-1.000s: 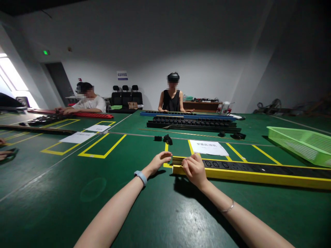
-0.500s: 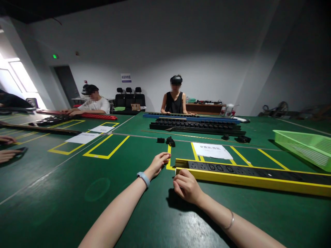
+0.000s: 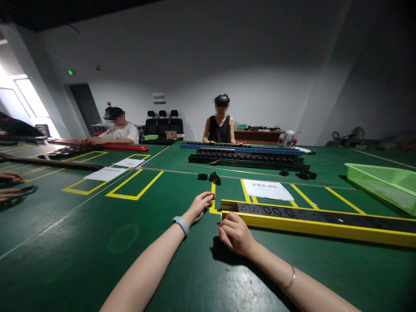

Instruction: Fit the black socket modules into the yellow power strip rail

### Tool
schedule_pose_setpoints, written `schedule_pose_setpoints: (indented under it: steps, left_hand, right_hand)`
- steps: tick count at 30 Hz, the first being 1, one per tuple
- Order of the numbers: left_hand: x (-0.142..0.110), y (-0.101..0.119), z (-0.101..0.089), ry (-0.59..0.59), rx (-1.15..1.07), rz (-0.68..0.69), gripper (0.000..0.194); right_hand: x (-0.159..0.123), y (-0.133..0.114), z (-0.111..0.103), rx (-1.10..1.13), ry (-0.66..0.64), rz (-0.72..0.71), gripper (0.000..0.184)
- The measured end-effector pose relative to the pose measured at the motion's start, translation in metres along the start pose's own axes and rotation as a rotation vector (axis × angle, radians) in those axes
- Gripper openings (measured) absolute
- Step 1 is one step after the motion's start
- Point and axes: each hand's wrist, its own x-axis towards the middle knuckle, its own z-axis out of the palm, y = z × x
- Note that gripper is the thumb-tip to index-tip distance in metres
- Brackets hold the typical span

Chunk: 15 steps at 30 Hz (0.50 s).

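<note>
A yellow power strip housing (image 3: 312, 228) lies on the green table at the right, its left end toward my hands. Black socket modules (image 3: 276, 211) sit in its channel, which is bare near that end. My right hand (image 3: 236, 234) is closed at the front corner of this end, fingers curled in; a tiny dark bit shows by the fingertips, and what they hold is hidden. Just left of the opening, my left hand (image 3: 199, 206) hovers with bent fingers pressed together, apart from the housing. Two loose black parts, a block (image 3: 203, 177) and an irregular piece (image 3: 214, 178), lie beyond it.
A labelled paper sheet (image 3: 267, 190) lies behind the housing. The green basket (image 3: 383, 184) stands at the right. Across the table, a person (image 3: 221, 128) works at blue and black rails (image 3: 248, 160). Another person sits at a red rail (image 3: 130, 146); more hands show at far left.
Both hands hold nearly the same pose and place. The whole view has shifted very slightly.
</note>
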Motion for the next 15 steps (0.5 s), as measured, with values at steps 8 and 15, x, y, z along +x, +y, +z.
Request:
schedule_pose_setpoints:
  steps: [8,15]
  left_hand:
    - [-0.001,0.002,0.001,0.024,-0.011,-0.008,0.033]
    - [-0.002,0.002,0.001,0.001,-0.034,-0.012,0.033]
  right_hand:
    - [-0.001,0.002,-0.002,-0.016,0.020,0.046,0.025]
    - [0.000,0.012,0.000,-0.093,0.096,0.273,0.024]
